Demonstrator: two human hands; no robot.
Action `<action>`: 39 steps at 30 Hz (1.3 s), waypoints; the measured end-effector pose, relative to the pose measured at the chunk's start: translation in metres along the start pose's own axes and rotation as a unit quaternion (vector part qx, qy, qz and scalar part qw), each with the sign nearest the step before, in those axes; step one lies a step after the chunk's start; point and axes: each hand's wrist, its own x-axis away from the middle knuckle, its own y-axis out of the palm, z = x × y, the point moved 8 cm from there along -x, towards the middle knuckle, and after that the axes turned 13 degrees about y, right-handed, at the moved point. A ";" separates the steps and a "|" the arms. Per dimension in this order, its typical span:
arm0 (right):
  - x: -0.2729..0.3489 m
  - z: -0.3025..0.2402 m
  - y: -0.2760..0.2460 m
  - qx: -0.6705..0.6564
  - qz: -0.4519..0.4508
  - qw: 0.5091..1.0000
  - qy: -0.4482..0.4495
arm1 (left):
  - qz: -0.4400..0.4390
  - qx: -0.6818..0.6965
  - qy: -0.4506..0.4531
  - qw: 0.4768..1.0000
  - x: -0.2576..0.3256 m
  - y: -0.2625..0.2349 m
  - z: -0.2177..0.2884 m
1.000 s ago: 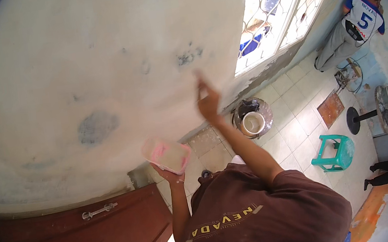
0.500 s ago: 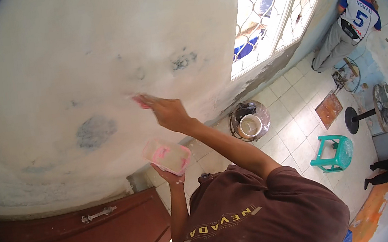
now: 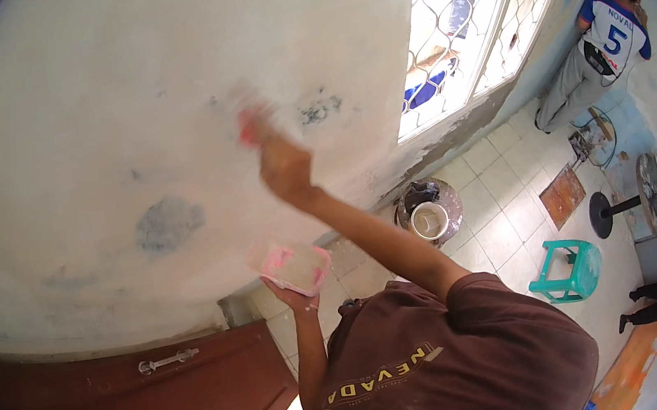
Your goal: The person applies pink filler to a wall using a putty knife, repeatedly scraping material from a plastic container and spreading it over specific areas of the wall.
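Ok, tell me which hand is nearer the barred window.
Right: the right hand is by the wall, left of the window; the left hand, holding the tub, is lower and farther.

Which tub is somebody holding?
The pale tub with pink smears and rounded corners, in the person's left hand. The other, a round white bucket, is down by the wall with no hand on it.

We see bright daylight through the grilled window [image 3: 447,36], its panes blown out | wall [image 3: 123,91] softly lit, door [image 3: 218,377] dimmer | right hand [image 3: 286,165] blurred, red tool [image 3: 250,128] smeared | fisheye bends straight lines; black rim darkens our corners
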 end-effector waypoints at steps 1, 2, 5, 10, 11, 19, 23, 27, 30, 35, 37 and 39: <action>0.033 -0.001 0.019 -0.052 -0.127 0.990 -0.024 | 0.013 0.009 -0.022 1.000 -0.002 0.001 -0.003; 0.054 -0.024 0.025 -0.153 -0.250 0.956 0.006 | 0.040 0.019 -0.030 0.999 -0.001 -0.008 0.001; 0.086 -0.013 0.009 -0.278 -0.335 0.897 0.074 | 0.041 0.003 0.010 0.999 -0.003 -0.011 0.011; 0.085 0.064 -0.058 -0.318 -0.396 0.754 0.416 | 0.009 -0.010 0.000 1.000 0.000 0.014 0.013; 0.073 0.056 -0.072 -0.311 -0.393 0.747 0.435 | 0.011 -0.015 -0.003 1.000 -0.001 0.015 0.012; 0.105 0.067 -0.089 -0.446 -0.478 0.598 0.464 | 0.024 0.018 -0.032 0.999 0.020 0.013 0.004; 0.124 0.069 -0.092 -0.368 -0.467 0.632 0.497 | -0.007 0.041 -0.024 0.999 0.022 0.028 0.012; 0.158 0.124 -0.085 -0.228 -0.580 0.601 0.500 | 0.015 0.029 0.006 0.999 0.023 0.022 0.015; 0.166 0.115 -0.074 -0.273 -0.602 0.490 0.568 | 0.027 0.009 0.010 1.000 0.025 0.016 0.018; 0.180 0.126 -0.063 -0.232 -0.608 0.557 0.516 | 0.050 -0.003 0.009 0.999 0.031 0.010 0.022; 0.165 0.099 -0.062 -0.281 -0.569 0.547 0.546 | 0.054 -0.001 0.000 0.999 0.034 0.007 0.019; 0.153 0.077 -0.060 -0.314 -0.545 0.550 0.550 | 0.052 -0.007 0.001 0.999 0.036 0.006 0.021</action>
